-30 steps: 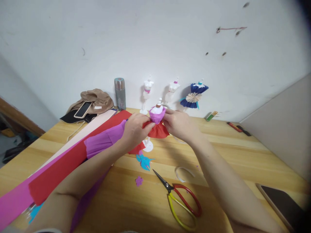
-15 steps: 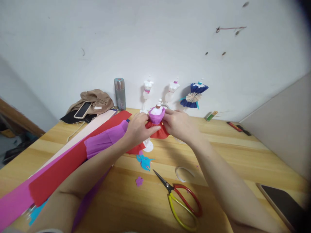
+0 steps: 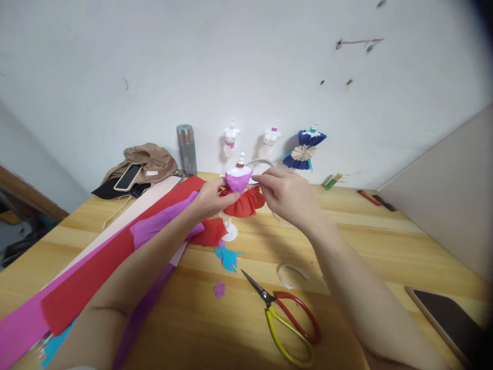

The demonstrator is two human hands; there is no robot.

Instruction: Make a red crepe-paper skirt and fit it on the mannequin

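Observation:
A small white mannequin [image 3: 240, 160] wears a purple crepe-paper top [image 3: 238, 181] and a gathered red paper skirt [image 3: 243, 204]. My left hand [image 3: 211, 198] is closed around its waist, thumb in front at the lower edge of the top. The mannequin's round white base [image 3: 230, 232] shows below. My right hand [image 3: 287, 195] has thumb and forefinger pinched beside the right edge of the top; what they hold, if anything, I cannot make out. In front lie scissors [image 3: 267, 298] with one red and one yellow handle, blue paper cut-outs [image 3: 228, 258] and a purple paper flower [image 3: 219, 289].
Against the wall stand two bare mannequins [image 3: 231, 137] and one in a navy paper dress [image 3: 311, 137], plus a grey thermos [image 3: 187, 151]. Paper sheets [image 3: 88, 277] cover the left side. A phone [image 3: 129, 177] rests by brown cloth; a dark tablet-like device [image 3: 447, 318] lies right.
My right hand has drawn back from the mannequin's waist into a pinch beside the top. The red skirt has spread out to the right. The view has shifted slightly.

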